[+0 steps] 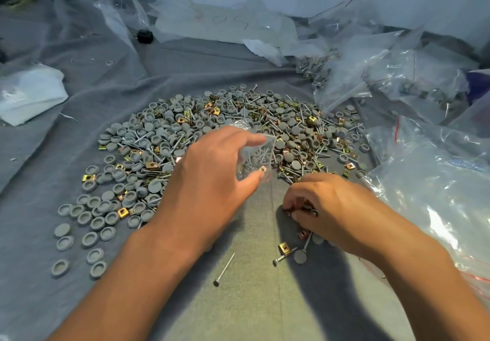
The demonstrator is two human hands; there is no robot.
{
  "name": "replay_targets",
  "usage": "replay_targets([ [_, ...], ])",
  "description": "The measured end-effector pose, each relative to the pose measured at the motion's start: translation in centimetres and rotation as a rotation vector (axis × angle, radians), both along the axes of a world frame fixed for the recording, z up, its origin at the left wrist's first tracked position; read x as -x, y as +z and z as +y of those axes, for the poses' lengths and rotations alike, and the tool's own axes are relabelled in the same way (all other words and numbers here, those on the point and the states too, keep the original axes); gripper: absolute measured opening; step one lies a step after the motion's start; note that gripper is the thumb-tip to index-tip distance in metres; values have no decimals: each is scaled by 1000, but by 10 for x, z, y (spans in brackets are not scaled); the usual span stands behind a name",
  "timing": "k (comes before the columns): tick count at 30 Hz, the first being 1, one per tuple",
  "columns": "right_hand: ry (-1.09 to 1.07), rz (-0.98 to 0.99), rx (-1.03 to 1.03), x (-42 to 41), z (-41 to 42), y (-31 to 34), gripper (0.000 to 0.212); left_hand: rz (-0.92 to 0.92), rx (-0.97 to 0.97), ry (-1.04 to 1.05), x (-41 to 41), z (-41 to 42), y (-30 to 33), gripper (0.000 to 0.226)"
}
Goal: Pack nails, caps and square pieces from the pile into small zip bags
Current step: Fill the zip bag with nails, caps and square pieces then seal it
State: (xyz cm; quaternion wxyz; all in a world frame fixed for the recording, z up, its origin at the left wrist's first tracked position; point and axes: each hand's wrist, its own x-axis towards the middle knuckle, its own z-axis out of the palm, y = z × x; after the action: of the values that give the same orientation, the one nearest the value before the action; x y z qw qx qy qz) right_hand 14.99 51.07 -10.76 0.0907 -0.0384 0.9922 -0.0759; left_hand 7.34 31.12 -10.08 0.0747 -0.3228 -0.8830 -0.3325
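Pile [228, 139]: grey caps, nails, brass square pieces, heaped mid-cloth, spreading left toward me.
Grey cloth [79, 133]: covered whole work surface.
My left hand [209, 179]: gripped small zip bag [256, 159] between thumb and forefinger, above pile's near edge; nails and one square piece visible inside.
My right hand [328, 205]: fingers curled down on cloth, pinched few small metal pieces; exact count unclear.
Loose nail [224, 269]: on cloth, between my forearms.
Large clear bags [429, 171]: heaped at right.
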Motion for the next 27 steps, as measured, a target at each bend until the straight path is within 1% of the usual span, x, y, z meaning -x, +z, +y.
replay_targets([
  [3, -33, 47, 77, 5, 4, -6, 15, -11, 1, -1, 0, 0, 0, 53],
  [5, -69, 83, 177, 8, 10, -5, 16, -14, 0, -3, 0, 0, 0, 53],
  [7, -75, 75, 221, 7, 16, -4, 13, -15, -3, 1, 0, -1, 1, 53],
  [9, -46, 19, 191, 4, 19, -4, 6, -12, 1, 5, 0, -1, 1, 53],
  [12, -39, -25, 82, 3, 13, -6, 21, -2, -3, 11, 0, 0, 1, 52],
  [14, -37, 11, 36, 5, 9, -6, 21, -2, -15, 9, -1, 0, 2, 51],
  [17, -34, 38, 51, 8, 6, -8, 17, -2, -22, 5, -1, 1, 2, 51],
  [21, -104, 59, 89, 8, 5, -8, 28, 0, -15, 3, -1, 1, 2, 52],
  [27, -123, 80, 62, 7, 4, -11, 29, -5, -23, 2, -1, 0, 3, 52],
])
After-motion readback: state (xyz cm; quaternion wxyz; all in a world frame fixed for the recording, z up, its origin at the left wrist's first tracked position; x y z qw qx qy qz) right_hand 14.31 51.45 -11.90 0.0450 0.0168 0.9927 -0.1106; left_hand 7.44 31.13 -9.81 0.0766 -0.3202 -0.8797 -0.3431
